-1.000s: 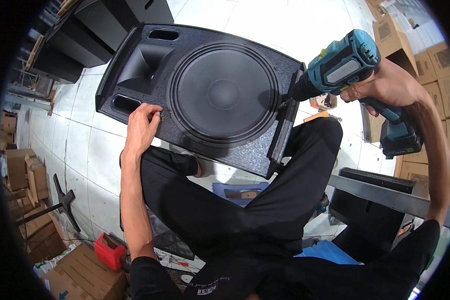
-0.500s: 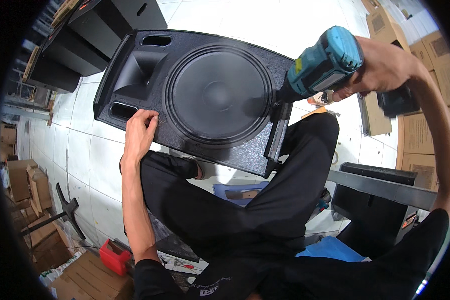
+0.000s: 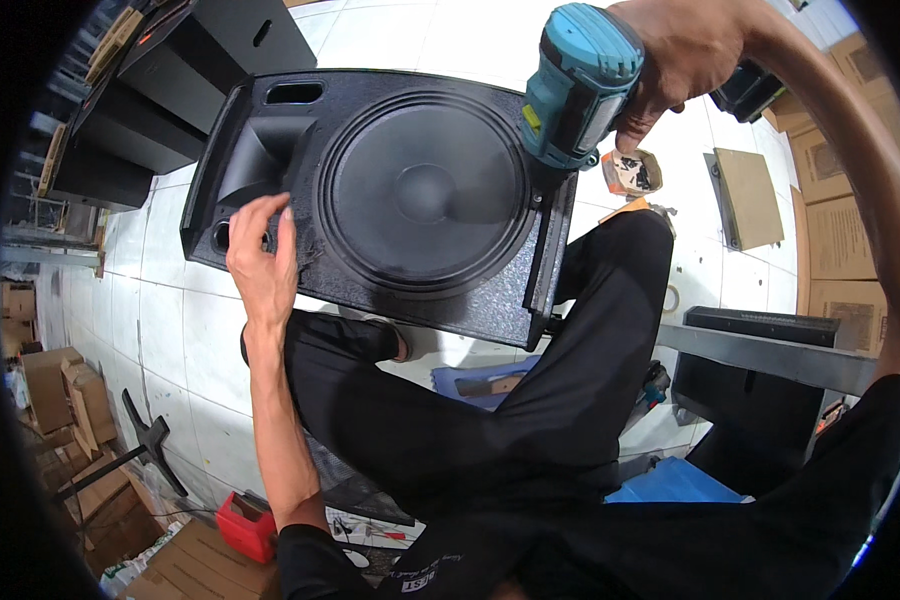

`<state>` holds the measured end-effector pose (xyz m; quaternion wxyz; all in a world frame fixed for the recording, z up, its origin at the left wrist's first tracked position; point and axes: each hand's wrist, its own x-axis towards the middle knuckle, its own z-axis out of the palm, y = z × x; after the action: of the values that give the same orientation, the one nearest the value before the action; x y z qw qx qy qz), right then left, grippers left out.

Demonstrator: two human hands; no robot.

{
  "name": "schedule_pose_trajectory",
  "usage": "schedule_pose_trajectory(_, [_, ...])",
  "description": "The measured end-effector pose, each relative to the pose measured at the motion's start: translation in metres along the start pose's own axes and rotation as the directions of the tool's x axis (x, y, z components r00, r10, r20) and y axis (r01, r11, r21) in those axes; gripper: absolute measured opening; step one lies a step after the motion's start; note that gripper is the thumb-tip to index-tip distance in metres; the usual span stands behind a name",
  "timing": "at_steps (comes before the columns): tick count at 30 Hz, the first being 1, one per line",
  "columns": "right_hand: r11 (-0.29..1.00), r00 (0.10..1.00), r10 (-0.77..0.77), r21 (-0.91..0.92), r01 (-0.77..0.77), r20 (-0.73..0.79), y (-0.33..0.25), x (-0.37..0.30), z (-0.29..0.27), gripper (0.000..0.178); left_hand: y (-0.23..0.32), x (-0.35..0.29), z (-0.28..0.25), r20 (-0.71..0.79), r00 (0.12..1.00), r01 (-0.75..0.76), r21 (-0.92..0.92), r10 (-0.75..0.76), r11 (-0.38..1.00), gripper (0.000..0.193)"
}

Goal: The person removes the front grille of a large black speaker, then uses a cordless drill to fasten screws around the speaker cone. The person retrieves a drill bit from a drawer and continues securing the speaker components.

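A black speaker cabinet [image 3: 470, 312] lies face up before my legs, with a large round woofer [image 3: 410, 200] in its front. My right hand [image 3: 695, 50] grips a teal cordless drill [image 3: 578, 85], its nose pointing down at the woofer's far right rim; the bit's tip is hidden behind the drill body. A screw head [image 3: 538, 199] shows on the rim just below it. Over the cabinet's left part hovers my left hand [image 3: 262, 262], fingers curled and thumb and forefinger tips close together; anything between them is too small to make out. Small dark screws [image 3: 310, 248] lie beside it.
Past the cabinet's right side sits a small open box [image 3: 634, 174] of dark bits, near a flat brown board [image 3: 748, 198]. More black cabinets [image 3: 210, 60] stand at the far left. A metal bar [image 3: 770, 358] crosses at right. A red container [image 3: 246, 526] is at lower left.
My right hand and the drill have shifted up and left along the woofer's rim. My left hand has lifted off the panel and moved slightly up and left.
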<state>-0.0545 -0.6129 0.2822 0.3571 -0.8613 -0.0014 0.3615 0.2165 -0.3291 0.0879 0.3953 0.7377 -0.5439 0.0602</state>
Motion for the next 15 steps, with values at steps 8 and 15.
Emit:
schedule_pose_trajectory(8, [0.924,0.985,-0.166,0.355,0.139,0.046,0.021,0.01,-0.01,0.033,0.155,0.066,0.045,0.031,0.946,-0.234,-0.626,0.323,0.744,0.061])
schedule_pose_trajectory(15, [0.993,0.993,-0.086,0.083,0.079,0.083,0.008,0.03,-0.02,0.037,0.185,0.079,0.064,0.142,0.978,-0.039,-0.592,0.152,0.805,0.075])
